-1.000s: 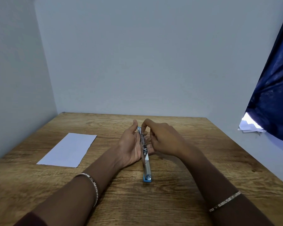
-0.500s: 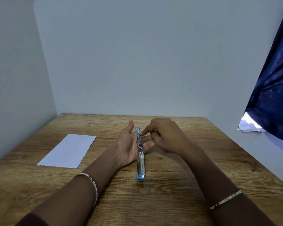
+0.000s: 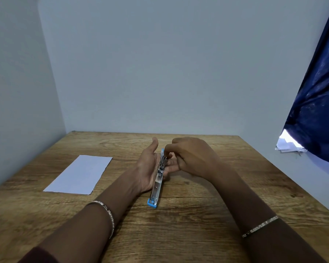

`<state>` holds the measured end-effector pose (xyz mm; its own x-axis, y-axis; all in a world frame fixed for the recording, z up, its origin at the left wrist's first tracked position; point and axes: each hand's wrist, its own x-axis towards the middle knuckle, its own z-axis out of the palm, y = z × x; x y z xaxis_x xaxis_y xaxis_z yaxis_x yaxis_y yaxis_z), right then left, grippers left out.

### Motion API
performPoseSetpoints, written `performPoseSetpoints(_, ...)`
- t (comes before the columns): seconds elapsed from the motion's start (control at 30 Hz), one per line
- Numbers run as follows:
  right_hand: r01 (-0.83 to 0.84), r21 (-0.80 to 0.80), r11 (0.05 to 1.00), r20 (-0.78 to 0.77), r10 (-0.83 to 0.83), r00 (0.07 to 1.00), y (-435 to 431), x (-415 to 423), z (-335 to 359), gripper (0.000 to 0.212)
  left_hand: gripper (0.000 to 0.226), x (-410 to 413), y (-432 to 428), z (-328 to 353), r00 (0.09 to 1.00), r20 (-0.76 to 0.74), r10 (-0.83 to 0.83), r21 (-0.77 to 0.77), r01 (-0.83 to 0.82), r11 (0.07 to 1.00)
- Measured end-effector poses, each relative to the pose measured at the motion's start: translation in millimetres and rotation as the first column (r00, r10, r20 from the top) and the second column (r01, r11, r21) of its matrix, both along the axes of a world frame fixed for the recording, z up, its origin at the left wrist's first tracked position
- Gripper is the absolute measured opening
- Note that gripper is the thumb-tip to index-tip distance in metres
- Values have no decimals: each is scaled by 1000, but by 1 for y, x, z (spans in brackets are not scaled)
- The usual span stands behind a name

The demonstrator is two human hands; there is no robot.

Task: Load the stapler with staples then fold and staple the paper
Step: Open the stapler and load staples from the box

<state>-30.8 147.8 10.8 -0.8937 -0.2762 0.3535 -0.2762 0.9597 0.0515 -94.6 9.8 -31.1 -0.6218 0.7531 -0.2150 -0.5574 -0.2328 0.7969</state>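
A blue and metal stapler lies opened out long, its near blue end on the wooden table. Its far half rests against the palm of my left hand, whose thumb points up and whose fingers reach straight underneath to the right. My right hand curls over the far end, forefinger and thumb pinching at the metal magazine there. Whether staples sit between those fingertips is hidden. A white sheet of paper lies flat on the table to the left, apart from both hands.
Grey walls close the table at the back and on the left. A dark blue curtain hangs at the right, with some white papers below its edge. Bracelets sit on both wrists.
The stapler's near end has swung a little to the left. My right hand's fingertips have shifted along the magazine towards its far end. The paper has not moved.
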Motion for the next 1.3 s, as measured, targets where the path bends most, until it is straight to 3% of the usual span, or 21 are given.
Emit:
performPoseSetpoints(0.17,58,-8,998,-28,-59,998,6,-5,-5,85,75,-8,3,-5,1000,-12,-12,-38,11,999)
performPoseSetpoints(0.3,92,-42,995,-31,-93,995,10,-6,-11,42,72,-11,4,-8,1000,-20,-18,-40,18,999)
performPoseSetpoints(0.5,62,-316,947,-57,-84,995,15,-3,-11,32,70,-14,5,-9,996,-33,84,-34,-85,996)
performPoseSetpoints(0.6,-39,-480,876,0,45,999,12,1,-4,27,70,-15,2,-8,988,-48,147,-37,-149,988)
performPoseSetpoints(0.7,-123,-514,849,11,150,989,6,1,-5,22,85,-17,0,-9,988,-48,145,0,-146,989)
performPoseSetpoints(0.8,-119,-490,864,-62,101,993,2,-9,-15,12,93,-20,1,-13,990,-65,123,29,-121,992)
performPoseSetpoints(0.97,-39,-558,829,-85,-11,996,-2,-16,-29,14,90,-19,4,-11,992,-77,102,40,-99,994)
performPoseSetpoints(1.07,-4,-648,762,-48,-35,998,-5,-17,-32,12,91,-16,3,-11,989,-118,88,17,-87,996)
performPoseSetpoints(1.2,-1,-796,605,-36,-45,998,-6,-16,-35,6,92,-13,3,-10,994,-103,44,43,-40,998)
performPoseSetpoints(1.3,23,-791,612,-38,-86,996,-7,-17,-36,6,91,-13,3,-9,995,-96,15,45,-10,999)
